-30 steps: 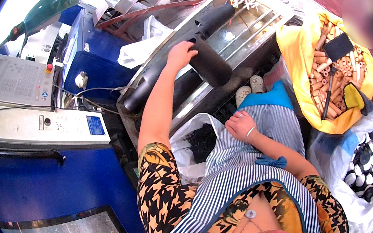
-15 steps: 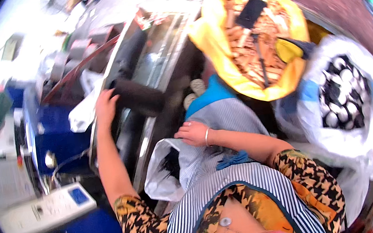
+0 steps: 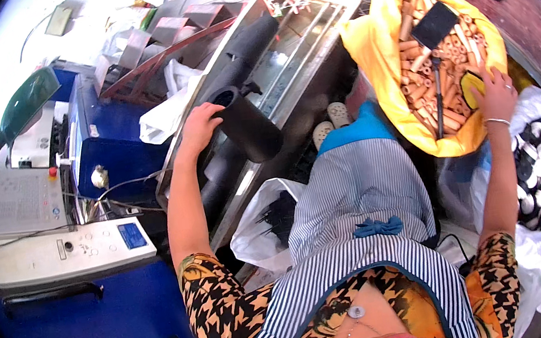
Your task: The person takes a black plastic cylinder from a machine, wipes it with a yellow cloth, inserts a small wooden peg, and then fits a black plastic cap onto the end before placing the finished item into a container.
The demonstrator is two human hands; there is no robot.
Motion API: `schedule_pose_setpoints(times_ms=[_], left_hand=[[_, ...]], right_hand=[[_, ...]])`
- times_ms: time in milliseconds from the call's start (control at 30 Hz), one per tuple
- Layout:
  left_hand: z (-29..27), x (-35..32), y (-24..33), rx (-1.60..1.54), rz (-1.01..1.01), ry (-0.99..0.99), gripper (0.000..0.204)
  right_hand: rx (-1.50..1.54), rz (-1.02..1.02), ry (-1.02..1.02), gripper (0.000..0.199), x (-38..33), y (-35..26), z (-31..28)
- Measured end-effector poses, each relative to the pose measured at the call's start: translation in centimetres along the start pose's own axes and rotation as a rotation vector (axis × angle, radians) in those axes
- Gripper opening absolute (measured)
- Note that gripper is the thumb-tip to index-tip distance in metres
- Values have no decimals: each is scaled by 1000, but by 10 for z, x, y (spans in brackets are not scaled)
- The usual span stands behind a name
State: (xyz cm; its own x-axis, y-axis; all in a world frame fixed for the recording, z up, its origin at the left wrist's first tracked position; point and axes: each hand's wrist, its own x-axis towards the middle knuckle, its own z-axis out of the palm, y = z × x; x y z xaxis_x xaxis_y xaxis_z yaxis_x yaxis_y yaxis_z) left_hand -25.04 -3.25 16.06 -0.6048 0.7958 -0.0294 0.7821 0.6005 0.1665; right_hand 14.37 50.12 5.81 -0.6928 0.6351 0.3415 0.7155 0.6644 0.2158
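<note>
My left hand (image 3: pixel 200 130) is closed on the rim of a black hollow cylinder (image 3: pixel 249 127), which tilts over a long metal-edged trough (image 3: pixel 323 4). More black cylinders (image 3: pixel 245 47) lie along the trough's left side. At the right, my right hand (image 3: pixel 497 96) rests at the edge of a yellow bag (image 3: pixel 375 52) full of short orange-brown tubes (image 3: pixel 419 80). Its fingers are spread over a yellow, dark-edged piece (image 3: pixel 472 90) of a kind I cannot make out. On the tubes lie a black phone-like slab (image 3: pixel 434 25) and a thin black rod (image 3: pixel 439 95).
A white plastic bag (image 3: pixel 527 109) of black and white round caps stands at the right. Another white bag (image 3: pixel 253 238) with black pieces sits before my apron. Left are a blue machine (image 3: pixel 62 319) with a pale control panel (image 3: pixel 32 257) and a green lamp (image 3: pixel 30 103).
My right hand has gone from my apron to the right edge of the yellow bag. The left hand keeps the cylinder, now more upright. The whole view has shifted.
</note>
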Motion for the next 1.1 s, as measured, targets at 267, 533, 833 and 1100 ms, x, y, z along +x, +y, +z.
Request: schedule_pose_setpoints(times_ms=[267,533,833,1100], left_hand=[[35,-24,20,106,-11,253,37],[54,-31,53,187,-185,360,34],[71,-50,49,210,-317,516,21],[79,-51,52,147,-475,544,42]], right_hand=[[631,-54,422,21,26,-38,-48],[1641,82,-349,30,-29,-317,-41],[1743,-471,-32,28,-76,-477,-106],[1769,-297,-102,21,-63,-503,-103]])
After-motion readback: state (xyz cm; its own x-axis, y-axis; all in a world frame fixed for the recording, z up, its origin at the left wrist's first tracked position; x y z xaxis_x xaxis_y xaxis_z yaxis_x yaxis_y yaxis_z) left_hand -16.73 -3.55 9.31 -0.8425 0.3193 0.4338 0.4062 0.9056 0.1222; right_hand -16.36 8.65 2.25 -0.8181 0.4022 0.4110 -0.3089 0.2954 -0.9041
